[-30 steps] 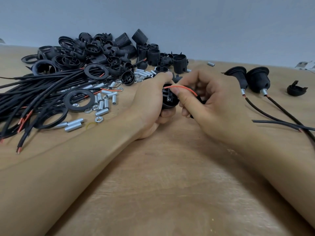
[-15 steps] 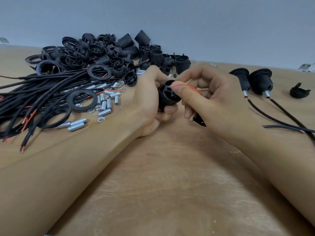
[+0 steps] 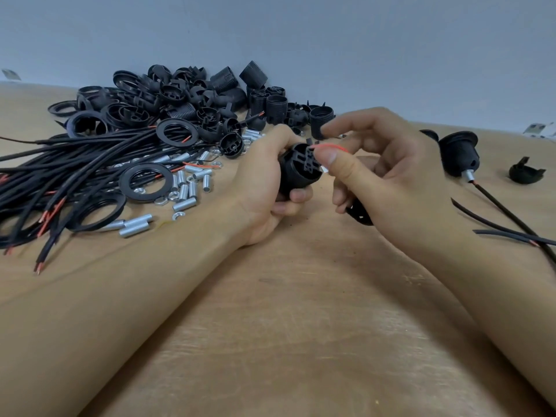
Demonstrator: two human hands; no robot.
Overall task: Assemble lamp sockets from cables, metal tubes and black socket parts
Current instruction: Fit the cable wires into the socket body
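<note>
Left grip [image 3: 264,182] around socket part [image 3: 298,171], right grip [image 3: 388,173] beside it.

This looks like a small assembly workshop or hand-production bench. A bare plywood tabletop [image 3: 301,341] stands against a plain grey-blue wall [image 3: 331,40]. Parts lie on it in bulk, unsorted: a heap of black socket parts [image 3: 192,97], a loose bundle of black cables [image 3: 75,173] with stripped red ends, and scattered metal tubes [image 3: 186,191] with nuts. At the right sit finished sockets [image 3: 458,155] already wired to cables.
</note>
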